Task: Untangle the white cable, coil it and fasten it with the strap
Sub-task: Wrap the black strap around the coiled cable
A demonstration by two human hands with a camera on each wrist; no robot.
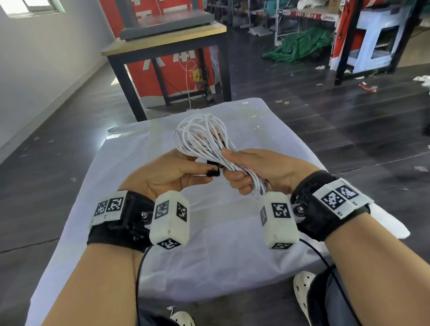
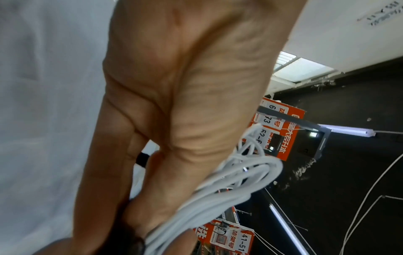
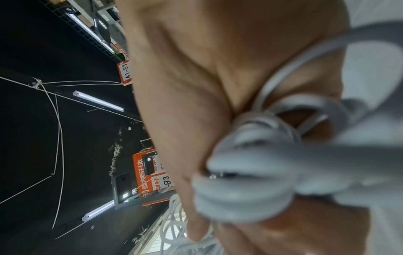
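The white cable (image 1: 202,136) is gathered into a long coil, held in the air above the white cloth (image 1: 203,250). My right hand (image 1: 249,171) grips the coil round its middle, loops sticking out far and near. My left hand (image 1: 174,170) pinches the black strap (image 1: 213,171) right beside the coil. In the left wrist view the cable loops (image 2: 229,189) run past my fingers and a bit of the black strap (image 2: 142,159) shows. The right wrist view has blurred cable loops (image 3: 261,172) close to the lens.
The cloth covers a low surface in front of my knees. Beyond it stands a wooden table (image 1: 165,40) with black legs and a red banner (image 1: 174,72) behind. Dark floor with scattered litter lies to the right; shelves (image 1: 300,8) stand at the back.
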